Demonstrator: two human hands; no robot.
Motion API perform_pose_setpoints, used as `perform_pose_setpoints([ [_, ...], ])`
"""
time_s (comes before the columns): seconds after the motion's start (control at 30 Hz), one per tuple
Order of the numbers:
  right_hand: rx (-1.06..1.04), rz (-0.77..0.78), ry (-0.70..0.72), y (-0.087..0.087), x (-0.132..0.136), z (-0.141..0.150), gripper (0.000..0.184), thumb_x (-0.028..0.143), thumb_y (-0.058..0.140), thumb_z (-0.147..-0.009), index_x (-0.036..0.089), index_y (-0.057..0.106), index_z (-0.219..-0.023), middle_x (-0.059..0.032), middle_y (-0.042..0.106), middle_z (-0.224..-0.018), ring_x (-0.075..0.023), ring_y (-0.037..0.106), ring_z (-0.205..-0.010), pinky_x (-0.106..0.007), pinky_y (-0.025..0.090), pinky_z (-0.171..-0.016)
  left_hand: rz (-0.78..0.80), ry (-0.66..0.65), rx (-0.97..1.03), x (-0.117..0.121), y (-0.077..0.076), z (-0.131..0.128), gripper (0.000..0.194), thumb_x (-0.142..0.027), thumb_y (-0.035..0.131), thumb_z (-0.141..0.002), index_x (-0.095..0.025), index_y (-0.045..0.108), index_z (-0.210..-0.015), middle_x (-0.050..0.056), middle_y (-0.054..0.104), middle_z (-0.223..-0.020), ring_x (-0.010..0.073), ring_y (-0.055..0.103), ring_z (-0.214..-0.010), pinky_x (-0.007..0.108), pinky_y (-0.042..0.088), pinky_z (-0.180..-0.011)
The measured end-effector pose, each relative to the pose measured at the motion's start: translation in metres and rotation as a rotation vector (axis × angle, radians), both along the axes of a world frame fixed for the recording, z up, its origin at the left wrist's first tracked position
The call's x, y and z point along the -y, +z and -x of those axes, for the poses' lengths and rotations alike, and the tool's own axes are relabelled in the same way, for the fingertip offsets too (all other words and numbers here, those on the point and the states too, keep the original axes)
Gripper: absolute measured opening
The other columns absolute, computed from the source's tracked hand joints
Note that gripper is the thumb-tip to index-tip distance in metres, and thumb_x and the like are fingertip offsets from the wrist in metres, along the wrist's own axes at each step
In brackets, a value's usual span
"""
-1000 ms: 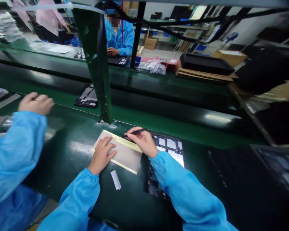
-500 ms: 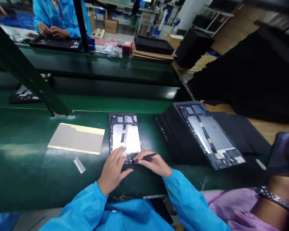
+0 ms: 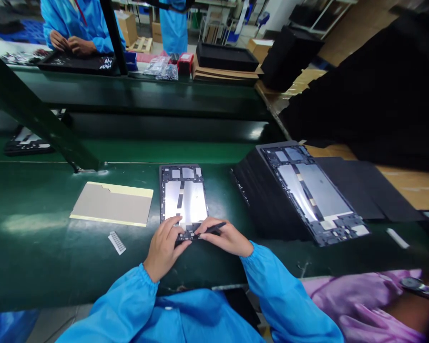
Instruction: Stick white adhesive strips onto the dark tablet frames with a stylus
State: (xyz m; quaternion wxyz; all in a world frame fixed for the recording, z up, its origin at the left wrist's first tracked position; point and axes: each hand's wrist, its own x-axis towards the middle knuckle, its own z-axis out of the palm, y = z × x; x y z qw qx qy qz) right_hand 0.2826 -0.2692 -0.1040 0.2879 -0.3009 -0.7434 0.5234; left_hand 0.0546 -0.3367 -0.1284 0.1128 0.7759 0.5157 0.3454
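Observation:
An opened tablet (image 3: pixel 195 202), its silvery inside facing up, lies on the green bench in front of me. My left hand (image 3: pixel 163 243) rests over its lower left corner, fingers spread on it and thumb apart near the bottom edge. In my right hand (image 3: pixel 227 236) is a slim black pen-like tool (image 3: pixel 216 227), pinched between thumb and fingers. Its tip meets the lower end of the tablet, though my fingers partly hide the contact. To the right leans a thick stack of similar tablets (image 3: pixel 311 190), the top one with its inside showing.
A grey sheet with yellow edges (image 3: pixel 112 204) and a small label strip (image 3: pixel 117 243) lie left of the tablet. A green post (image 3: pixel 57 128) rises at the left. Beyond the bench a co-worker's hands (image 3: pixel 73 44) are over a black tray. Another person's purple sleeve (image 3: pixel 364 295) is close at right.
My left thumb has drawn in closer to the tablet's bottom edge. The right hand stays at the lower end with the tool. The neighbour's hand and dark device at right have moved lower, mostly out of view.

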Motion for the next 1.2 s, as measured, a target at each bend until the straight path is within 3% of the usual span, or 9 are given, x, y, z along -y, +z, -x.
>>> perform_pose_setpoints([
  [0.33,0.065,-0.107,0.039,0.008,0.001,0.003,0.014,0.032,0.06,-0.099,0.021,0.068,-0.099,-0.0085,0.074,-0.094,-0.0201,0.071,-0.089,-0.034,0.058,-0.083,-0.019,0.003,-0.006,0.0,0.002,0.001,0.012,-0.026,0.065,-0.093,-0.02,0.058,-0.1,0.014,0.064,-0.127,0.0274,0.061,-0.12,0.046,0.054,-0.1],
  [0.53,0.09,-0.179,0.044,0.013,0.008,0.006,0.014,0.028,0.056,-0.1,0.021,0.068,-0.1,-0.0084,0.072,-0.092,-0.0201,0.069,-0.087,-0.034,0.057,-0.079,-0.233,-0.108,-0.123,0.001,0.009,0.001,0.013,-0.015,0.064,-0.092,-0.019,0.068,-0.103,0.011,0.07,-0.117,0.0248,0.066,-0.111,0.039,0.058,-0.091],
  [0.7,-0.048,-0.049,-0.29,0.008,0.016,-0.006,0.008,0.03,0.066,-0.095,0.022,0.068,-0.095,-0.0075,0.076,-0.093,-0.0215,0.073,-0.09,-0.038,0.06,-0.084,-0.258,-0.129,-0.121,0.005,0.01,-0.001,0.016,-0.013,0.062,-0.093,-0.018,0.069,-0.106,0.008,0.075,-0.105,0.0218,0.071,-0.098,0.035,0.06,-0.082],
  [0.77,-0.084,-0.038,-0.324,0.008,0.021,-0.005,0.004,0.027,0.068,-0.094,0.023,0.069,-0.093,-0.0071,0.077,-0.094,-0.0217,0.074,-0.09,-0.039,0.061,-0.083,-0.214,-0.123,-0.042,0.009,0.011,0.003,0.021,-0.012,0.06,-0.093,-0.019,0.069,-0.111,0.008,0.075,-0.104,0.0208,0.071,-0.099,0.035,0.06,-0.085],
  [0.9,-0.087,-0.103,-0.221,0.005,0.03,0.006,0.004,0.023,0.068,-0.093,0.023,0.072,-0.092,-0.0084,0.079,-0.093,-0.0234,0.076,-0.086,-0.04,0.063,-0.078,-0.171,0.06,0.045,0.027,0.015,0.029,0.028,-0.01,0.063,-0.091,-0.024,0.068,-0.116,0.007,0.073,-0.109,0.0217,0.069,-0.103,0.038,0.058,-0.091],
  [1.03,-0.086,-0.09,-0.286,0.0,0.036,0.011,0.006,0.024,0.068,-0.092,0.025,0.073,-0.091,-0.0078,0.079,-0.09,-0.0245,0.075,-0.083,-0.039,0.063,-0.074,-0.123,0.361,0.092,0.061,0.019,0.072,0.022,-0.012,0.063,-0.092,-0.026,0.068,-0.108,0.004,0.069,-0.102,0.019,0.067,-0.096,0.036,0.056,-0.087],
  [1.13,-0.148,-0.058,-0.371,0.0,0.037,0.021,0.006,0.023,0.07,-0.091,0.027,0.073,-0.095,-0.0071,0.078,-0.089,-0.0248,0.075,-0.084,-0.038,0.063,-0.073,0.022,0.684,0.143,0.076,0.015,0.103,0.017,-0.026,0.059,-0.096,-0.023,0.065,-0.112,0.007,0.063,-0.107,0.0197,0.066,-0.093,0.036,0.057,-0.082],
  [1.2,-0.205,-0.042,-0.361,0.004,0.038,0.037,0.008,0.022,0.071,-0.09,0.027,0.072,-0.096,-0.0069,0.078,-0.089,-0.0246,0.075,-0.083,-0.038,0.064,-0.074,0.126,0.803,0.125,0.076,0.009,0.118,0.034,-0.04,0.063,-0.093,-0.022,0.062,-0.122,0.01,0.059,-0.114,0.0231,0.064,-0.095,0.039,0.058,-0.08],
])
